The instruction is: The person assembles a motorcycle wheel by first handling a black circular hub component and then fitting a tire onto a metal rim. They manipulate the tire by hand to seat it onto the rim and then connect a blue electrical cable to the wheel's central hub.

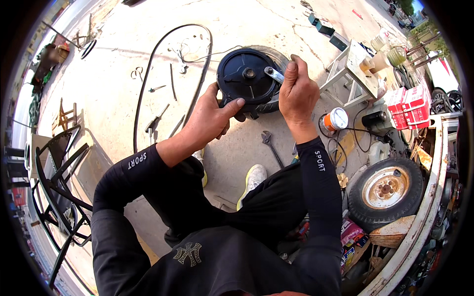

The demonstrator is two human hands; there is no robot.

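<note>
A black round drum-brake hub [247,79] with raised ribs and a central bolt hole is tilted up before me. My left hand [212,113] grips its lower left rim, thumb on the front edge and fingers partly hidden behind. At its right side my right hand [298,91] is closed around the end of a short silver lever [273,74] on the hub's face. Behind the hub shows part of a greyish curved rim. An adjustable wrench [271,148] lies on the ground below my right hand.
Left of the hub, a black cable [138,108] loops around a screwdriver [157,118] and small tools. On the right stand a white stool [353,74] with jars, an orange-and-white tub [336,119], red boxes [410,106] and a wheel [385,192]. A black metal frame [57,182] stands left.
</note>
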